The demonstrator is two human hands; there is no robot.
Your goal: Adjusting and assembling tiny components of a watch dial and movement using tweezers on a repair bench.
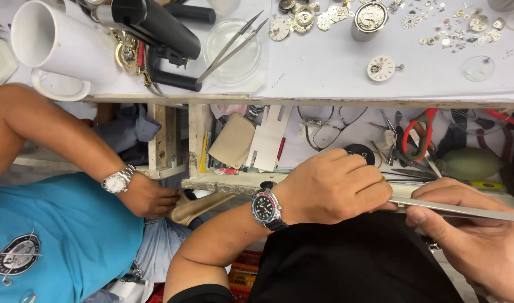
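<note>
My left hand (330, 188) is closed into a fist over the near end of a long flat metal strip (464, 210), above my black-clad lap. A dark watch with a red and blue bezel (266, 207) sits on that wrist. My right hand (473, 233) grips the same strip from below, thumb along its edge. The strip runs off to the right edge of the view. What sits inside the left fist is hidden.
An open drawer (234, 182) holds red-handled pliers (419, 129), a green rubber blower (470, 163), tweezers and papers. The white bench top (335, 73) carries watch movements, small parts, a glass dish with tweezers (233, 47) and a white mug (58, 45). A person in a blue shirt (55, 235) sits at left.
</note>
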